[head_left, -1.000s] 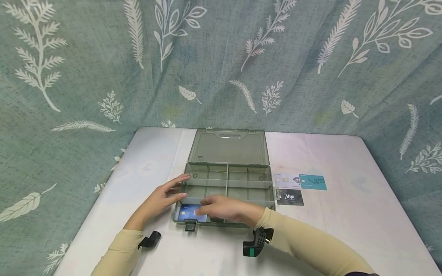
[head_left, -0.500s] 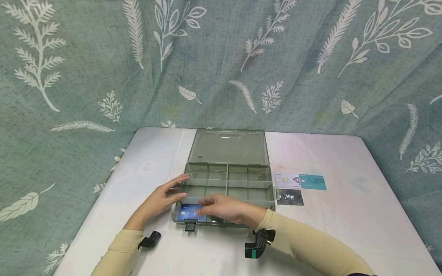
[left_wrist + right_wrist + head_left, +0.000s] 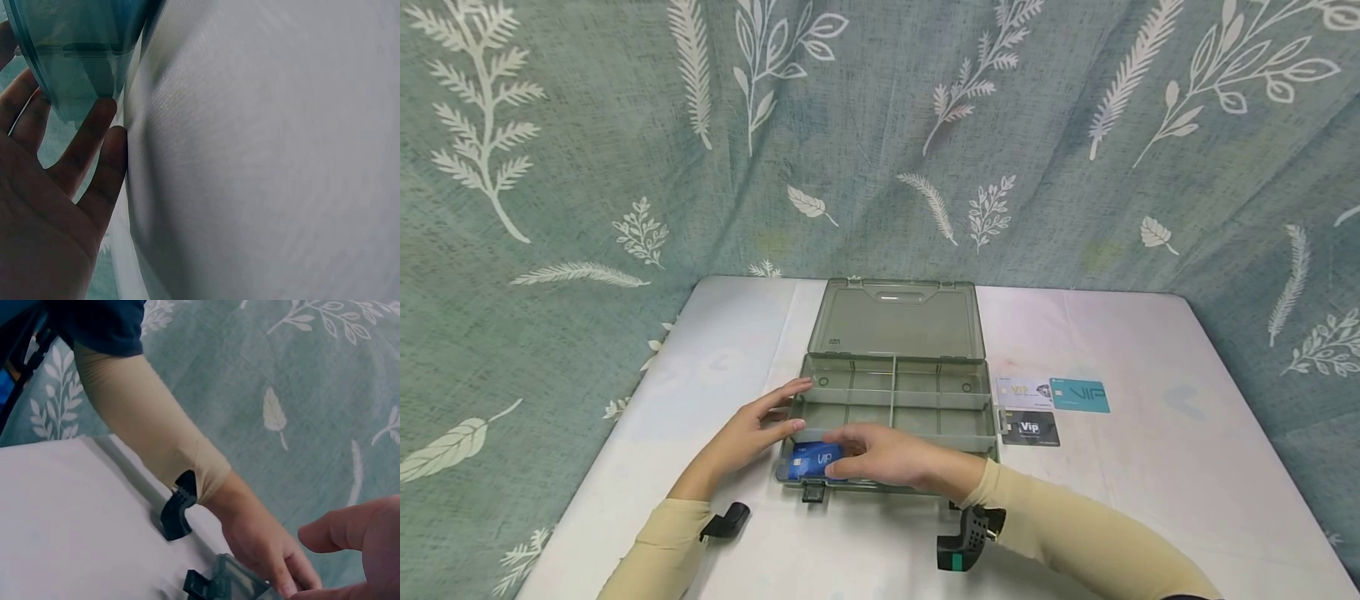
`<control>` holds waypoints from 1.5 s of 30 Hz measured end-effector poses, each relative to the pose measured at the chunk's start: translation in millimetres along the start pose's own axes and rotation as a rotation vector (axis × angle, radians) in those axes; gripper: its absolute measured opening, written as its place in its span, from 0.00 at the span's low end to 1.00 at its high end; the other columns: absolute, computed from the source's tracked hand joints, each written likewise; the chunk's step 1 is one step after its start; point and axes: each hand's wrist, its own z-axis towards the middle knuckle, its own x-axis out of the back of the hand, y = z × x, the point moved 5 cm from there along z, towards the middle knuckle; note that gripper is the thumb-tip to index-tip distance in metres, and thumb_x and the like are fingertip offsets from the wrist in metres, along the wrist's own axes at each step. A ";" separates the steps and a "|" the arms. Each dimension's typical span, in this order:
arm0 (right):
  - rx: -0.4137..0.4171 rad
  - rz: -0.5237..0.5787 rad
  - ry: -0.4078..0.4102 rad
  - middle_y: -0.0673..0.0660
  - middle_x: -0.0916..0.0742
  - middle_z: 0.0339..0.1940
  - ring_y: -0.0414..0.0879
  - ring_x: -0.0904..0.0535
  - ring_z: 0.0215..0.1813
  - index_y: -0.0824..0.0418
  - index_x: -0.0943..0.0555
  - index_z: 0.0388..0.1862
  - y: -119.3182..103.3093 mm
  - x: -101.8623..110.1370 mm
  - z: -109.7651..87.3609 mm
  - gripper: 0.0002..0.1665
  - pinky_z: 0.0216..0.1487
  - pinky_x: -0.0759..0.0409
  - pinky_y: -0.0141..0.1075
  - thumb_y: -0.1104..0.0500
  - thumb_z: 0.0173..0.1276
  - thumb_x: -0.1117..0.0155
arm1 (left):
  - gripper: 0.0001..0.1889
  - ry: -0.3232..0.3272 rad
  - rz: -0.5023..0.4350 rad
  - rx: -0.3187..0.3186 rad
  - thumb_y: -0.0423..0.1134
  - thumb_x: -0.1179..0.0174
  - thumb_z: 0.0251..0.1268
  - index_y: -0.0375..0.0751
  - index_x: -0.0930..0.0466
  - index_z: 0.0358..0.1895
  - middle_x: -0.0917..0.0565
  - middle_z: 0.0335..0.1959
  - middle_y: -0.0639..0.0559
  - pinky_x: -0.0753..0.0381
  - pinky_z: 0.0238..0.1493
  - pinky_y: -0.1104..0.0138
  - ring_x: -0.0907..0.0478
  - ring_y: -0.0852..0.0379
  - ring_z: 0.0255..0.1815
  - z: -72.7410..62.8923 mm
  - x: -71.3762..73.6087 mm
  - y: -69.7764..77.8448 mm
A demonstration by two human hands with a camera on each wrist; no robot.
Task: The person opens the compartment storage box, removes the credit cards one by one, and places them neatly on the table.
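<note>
A grey-green clear plastic box [image 3: 891, 395] stands on the table with its lid [image 3: 895, 318] laid back. In its front-left compartment is a blue VIP card [image 3: 808, 459], tilted a little. My right hand [image 3: 887, 452] reaches over the front compartments and holds the card at its right end, thumb at the front side; the other fingertips are partly hidden. My left hand [image 3: 752, 427] rests with spread fingers against the box's left side. In the left wrist view the fingers [image 3: 87, 147] lie fairly straight along the box wall. The right wrist view does not show the card.
Right of the box lie a white VIP card [image 3: 1024, 392], a teal VIP card [image 3: 1079, 396] and a black Vip card [image 3: 1030, 428]. Two dark latches [image 3: 813, 492] stick out at the box's front and right. Patterned green cloth [image 3: 880, 150] surrounds the white table [image 3: 1150, 467].
My right wrist has shifted slightly right and toward me. The thumb has slid off the card's printing, and the card has tilted, showing its VIP lettering. The left hand stays put.
</note>
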 end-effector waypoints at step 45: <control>0.125 0.034 0.157 0.65 0.18 0.63 0.50 0.18 0.57 0.69 0.26 0.70 3.5 4.6 30.2 0.29 0.57 0.17 0.40 0.62 0.72 0.35 | 0.32 -0.013 -0.002 -0.001 0.43 0.38 0.74 0.47 0.35 0.78 0.40 0.81 0.51 0.28 0.69 0.41 0.33 0.39 0.73 0.9 -0.4 -2.0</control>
